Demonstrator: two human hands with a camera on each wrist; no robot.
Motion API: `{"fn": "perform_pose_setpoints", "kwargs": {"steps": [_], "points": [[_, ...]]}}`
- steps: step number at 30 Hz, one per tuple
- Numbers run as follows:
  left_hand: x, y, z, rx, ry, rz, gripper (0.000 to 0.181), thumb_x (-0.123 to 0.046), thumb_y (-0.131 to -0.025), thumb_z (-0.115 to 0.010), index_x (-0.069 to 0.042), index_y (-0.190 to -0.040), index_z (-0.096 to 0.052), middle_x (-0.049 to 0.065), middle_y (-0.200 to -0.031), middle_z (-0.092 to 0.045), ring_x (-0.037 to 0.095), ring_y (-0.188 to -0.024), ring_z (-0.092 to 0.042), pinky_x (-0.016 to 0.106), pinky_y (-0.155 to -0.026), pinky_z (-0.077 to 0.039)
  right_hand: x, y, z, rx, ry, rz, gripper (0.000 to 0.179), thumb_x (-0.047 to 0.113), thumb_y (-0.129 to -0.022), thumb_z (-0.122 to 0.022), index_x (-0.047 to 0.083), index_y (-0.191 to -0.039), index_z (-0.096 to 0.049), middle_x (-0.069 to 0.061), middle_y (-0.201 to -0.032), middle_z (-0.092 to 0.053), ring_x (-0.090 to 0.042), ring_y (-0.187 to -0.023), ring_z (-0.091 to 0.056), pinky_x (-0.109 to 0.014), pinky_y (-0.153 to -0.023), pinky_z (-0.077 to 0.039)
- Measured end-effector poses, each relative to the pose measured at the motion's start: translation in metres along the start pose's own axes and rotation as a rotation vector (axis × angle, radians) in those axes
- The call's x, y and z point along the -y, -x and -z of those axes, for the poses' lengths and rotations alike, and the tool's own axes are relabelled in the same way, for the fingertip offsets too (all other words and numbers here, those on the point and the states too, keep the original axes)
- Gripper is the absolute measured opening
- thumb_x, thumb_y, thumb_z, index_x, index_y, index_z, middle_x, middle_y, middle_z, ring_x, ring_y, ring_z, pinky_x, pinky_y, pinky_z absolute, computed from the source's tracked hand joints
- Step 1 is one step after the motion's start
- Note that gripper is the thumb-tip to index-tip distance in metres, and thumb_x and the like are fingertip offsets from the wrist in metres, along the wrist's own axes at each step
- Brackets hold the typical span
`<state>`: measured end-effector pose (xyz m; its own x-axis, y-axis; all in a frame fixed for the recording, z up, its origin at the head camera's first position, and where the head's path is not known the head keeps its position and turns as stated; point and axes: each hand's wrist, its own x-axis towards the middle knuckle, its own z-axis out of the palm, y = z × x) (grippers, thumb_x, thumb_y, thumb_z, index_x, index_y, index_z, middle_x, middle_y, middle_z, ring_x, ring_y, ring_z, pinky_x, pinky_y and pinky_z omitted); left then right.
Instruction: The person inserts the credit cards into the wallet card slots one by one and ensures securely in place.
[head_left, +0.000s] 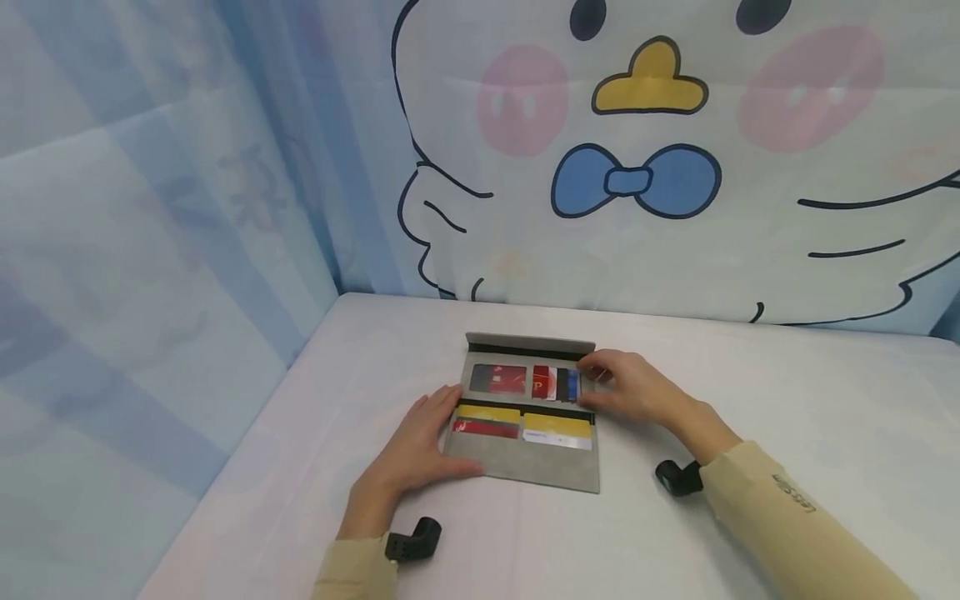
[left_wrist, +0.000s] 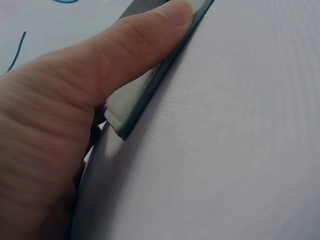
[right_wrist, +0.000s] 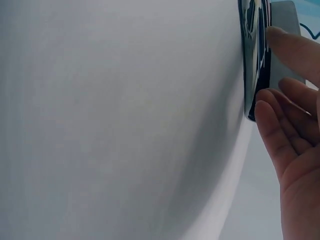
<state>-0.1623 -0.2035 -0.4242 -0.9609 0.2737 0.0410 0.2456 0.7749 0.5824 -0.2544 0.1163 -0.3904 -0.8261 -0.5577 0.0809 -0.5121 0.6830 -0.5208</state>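
A grey wallet (head_left: 517, 471) lies unfolded on the white table, with a dark strip under its raised far flap. Its upper row holds a red card (head_left: 506, 380), a red-and-white card (head_left: 545, 382) and a blue card (head_left: 572, 386). Yellow-topped cards (head_left: 557, 426) fill the lower row. My left hand (head_left: 420, 446) rests along the wallet's left side, its straight thumb lying on the near edge, as the left wrist view shows. At the upper right edge, my right hand (head_left: 630, 387) has its thumb and forefinger spread beside the blue card, fingertips right at the wallet; other fingers bend loosely.
The table (head_left: 825, 400) extends around the wallet on all sides. Behind it hangs a curtain (head_left: 637, 258) printed with a cartoon bird, and a blue patterned curtain (head_left: 150, 292) hangs at left. Black cameras (head_left: 416, 540) are strapped to both wrists, below beige sleeves.
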Motion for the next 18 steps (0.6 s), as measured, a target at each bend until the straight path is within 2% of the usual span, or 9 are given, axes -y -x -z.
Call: {"fn": "perform_pose_setpoints", "kwargs": {"steps": [7, 12, 18], "points": [[0.007, 0.002, 0.001, -0.012, -0.011, -0.008, 0.111, -0.064, -0.061, -0.075, -0.016, -0.148, -0.026, -0.003, -0.150, -0.027, 0.013, -0.137, -0.021, 0.035, -0.112, -0.010, -0.001, 0.010, 0.002, -0.070, -0.017, 0.042, 0.045, 0.023, -0.081, -0.074, 0.002, -0.118, -0.059, -0.009, -0.111, -0.061, -0.021, -0.095, -0.058, -0.040, -0.083, -0.050], [0.009, 0.003, 0.004, -0.023, 0.014, -0.013, 0.112, -0.062, -0.061, -0.076, -0.014, -0.148, -0.027, -0.002, -0.150, -0.028, 0.014, -0.137, -0.021, 0.036, -0.112, -0.009, 0.001, 0.017, 0.006, -0.102, -0.050, 0.018, 0.047, 0.026, -0.082, -0.073, 0.003, -0.120, -0.058, -0.010, -0.113, -0.061, -0.022, -0.096, -0.058, -0.042, -0.083, -0.050], [0.010, 0.010, 0.002, -0.047, 0.100, 0.072, 0.111, -0.059, -0.060, -0.079, -0.017, -0.149, -0.026, -0.002, -0.151, -0.025, 0.020, -0.138, -0.019, 0.045, -0.110, -0.017, 0.000, 0.027, 0.009, -0.125, -0.066, 0.001, 0.047, 0.032, -0.085, -0.070, 0.005, -0.122, -0.058, -0.009, -0.114, -0.061, -0.021, -0.095, -0.057, -0.042, -0.083, -0.050]]}}
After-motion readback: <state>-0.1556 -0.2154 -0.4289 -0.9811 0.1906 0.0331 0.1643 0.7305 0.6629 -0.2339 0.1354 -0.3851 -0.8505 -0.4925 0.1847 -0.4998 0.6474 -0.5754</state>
